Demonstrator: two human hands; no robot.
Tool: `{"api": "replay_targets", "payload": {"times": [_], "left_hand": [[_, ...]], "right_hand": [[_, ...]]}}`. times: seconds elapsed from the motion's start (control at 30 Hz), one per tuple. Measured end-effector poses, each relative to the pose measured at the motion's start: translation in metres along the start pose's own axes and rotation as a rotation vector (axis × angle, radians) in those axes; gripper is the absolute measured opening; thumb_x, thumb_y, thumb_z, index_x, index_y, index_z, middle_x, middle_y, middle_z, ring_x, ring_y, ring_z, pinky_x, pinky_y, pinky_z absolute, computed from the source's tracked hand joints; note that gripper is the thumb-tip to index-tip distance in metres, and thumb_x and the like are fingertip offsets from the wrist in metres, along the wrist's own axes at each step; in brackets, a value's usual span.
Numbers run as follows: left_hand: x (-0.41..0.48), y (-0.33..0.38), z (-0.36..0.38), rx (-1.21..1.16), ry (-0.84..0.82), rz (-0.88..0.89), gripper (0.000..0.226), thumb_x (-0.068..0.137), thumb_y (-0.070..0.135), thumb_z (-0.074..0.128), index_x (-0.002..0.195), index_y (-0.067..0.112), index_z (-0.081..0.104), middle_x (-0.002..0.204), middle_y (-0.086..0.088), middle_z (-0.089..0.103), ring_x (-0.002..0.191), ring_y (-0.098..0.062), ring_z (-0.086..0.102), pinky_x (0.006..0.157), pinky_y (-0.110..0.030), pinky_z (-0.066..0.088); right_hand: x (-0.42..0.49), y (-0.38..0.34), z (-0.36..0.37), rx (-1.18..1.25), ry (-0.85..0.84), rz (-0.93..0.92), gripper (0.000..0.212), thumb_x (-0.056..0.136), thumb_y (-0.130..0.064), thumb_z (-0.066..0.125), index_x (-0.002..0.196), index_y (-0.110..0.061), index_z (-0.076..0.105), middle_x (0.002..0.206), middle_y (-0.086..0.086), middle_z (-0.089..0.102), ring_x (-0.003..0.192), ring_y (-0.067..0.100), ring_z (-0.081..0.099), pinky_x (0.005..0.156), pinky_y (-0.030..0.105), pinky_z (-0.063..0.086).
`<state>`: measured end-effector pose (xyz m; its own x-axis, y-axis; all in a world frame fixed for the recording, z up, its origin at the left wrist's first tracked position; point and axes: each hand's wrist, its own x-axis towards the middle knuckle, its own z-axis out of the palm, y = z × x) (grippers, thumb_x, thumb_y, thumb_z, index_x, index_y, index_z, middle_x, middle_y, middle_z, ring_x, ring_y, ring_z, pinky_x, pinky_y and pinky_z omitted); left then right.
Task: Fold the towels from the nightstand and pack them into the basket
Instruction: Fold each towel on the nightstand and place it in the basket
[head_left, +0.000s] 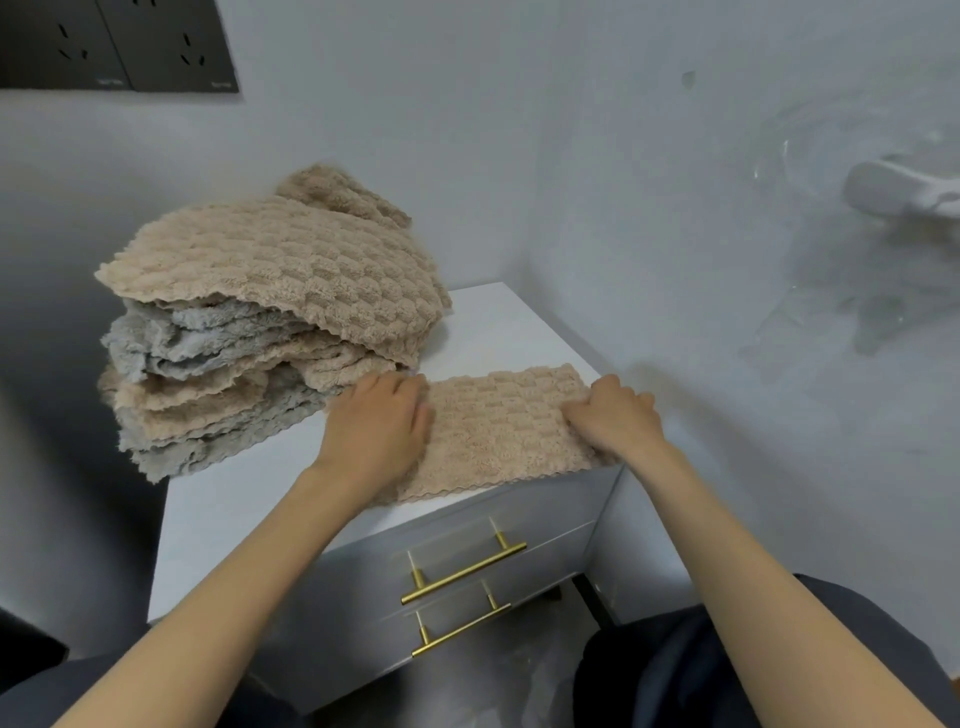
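A folded beige towel (498, 426) lies along the front edge of the white nightstand (498, 322), toward its right corner. The left hand (376, 426) rests flat on the towel's left end, fingers fairly straight. The right hand (615, 415) curls its fingers into the right end, gripping the cloth. Behind, to the left, sits a loose pile of towels (270, 322) (beige and grey layers mixed). Gold drawer handles (462, 571) show below.

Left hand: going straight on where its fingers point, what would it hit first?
Likely the towel pile: the left hand rests on the folded beige towel, fingers aimed at the pile's drooping edge beyond, though depth is unclear.
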<state>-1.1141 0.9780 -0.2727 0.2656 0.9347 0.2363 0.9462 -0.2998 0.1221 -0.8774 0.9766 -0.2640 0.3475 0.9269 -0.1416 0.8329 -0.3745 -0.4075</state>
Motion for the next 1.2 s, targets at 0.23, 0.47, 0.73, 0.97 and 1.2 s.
{"api": "replay_targets", "payload": {"times": [0.23, 0.47, 0.73, 0.97, 1.2], "left_hand": [[0.025, -0.015, 0.009, 0.085, -0.162, -0.070, 0.067, 0.090, 0.067, 0.024, 0.135, 0.022, 0.045, 0.140, -0.001, 0.043, 0.132, -0.022, 0.033, 0.106, -0.044, 0.025], [0.031, -0.028, -0.005, -0.002, -0.199, -0.054, 0.037, 0.094, 0.054, 0.041, 0.104, 0.021, 0.055, 0.101, 0.003, 0.056, 0.101, -0.020, 0.052, 0.089, -0.038, 0.034], [0.020, -0.009, -0.014, -0.481, -0.373, -0.056, 0.045, 0.087, 0.049, 0.060, 0.071, 0.014, 0.038, 0.065, -0.002, 0.036, 0.057, -0.014, 0.032, 0.051, -0.022, 0.024], [0.014, 0.005, 0.000, -0.992, -0.424, -0.288, 0.071, 0.086, 0.027, 0.070, 0.141, 0.019, 0.027, 0.076, -0.004, 0.064, 0.054, -0.013, 0.065, 0.053, -0.020, 0.052], [0.008, -0.002, -0.003, -0.341, -0.184, 0.053, 0.051, 0.092, 0.050, 0.051, 0.138, 0.043, 0.032, 0.083, 0.010, 0.055, 0.075, -0.005, 0.056, 0.071, -0.031, 0.050]], "right_hand": [[0.019, -0.004, -0.018, 0.120, -0.206, -0.023, 0.030, 0.078, -0.016, 0.060, 0.060, -0.015, 0.036, 0.056, -0.001, 0.037, 0.057, 0.020, 0.038, 0.064, 0.033, 0.029], [0.035, -0.015, -0.022, -0.073, 0.138, -0.127, 0.018, 0.078, -0.016, 0.055, 0.066, -0.020, 0.042, 0.070, 0.001, 0.045, 0.075, 0.026, 0.048, 0.052, 0.024, 0.028], [0.067, -0.048, -0.013, 0.361, 0.388, -0.340, 0.022, 0.089, -0.009, 0.050, 0.105, -0.012, 0.065, 0.096, 0.006, 0.070, 0.093, 0.023, 0.065, 0.083, 0.029, 0.049], [0.078, -0.078, -0.001, 0.649, 0.088, -0.508, 0.049, 0.098, 0.001, 0.036, 0.144, -0.013, 0.037, 0.151, 0.004, 0.035, 0.137, 0.016, 0.037, 0.106, 0.021, 0.033], [0.052, -0.063, -0.003, 0.347, -0.024, -0.636, 0.037, 0.095, 0.000, 0.040, 0.123, -0.016, 0.059, 0.128, -0.004, 0.056, 0.103, 0.005, 0.058, 0.091, 0.023, 0.045]]}}
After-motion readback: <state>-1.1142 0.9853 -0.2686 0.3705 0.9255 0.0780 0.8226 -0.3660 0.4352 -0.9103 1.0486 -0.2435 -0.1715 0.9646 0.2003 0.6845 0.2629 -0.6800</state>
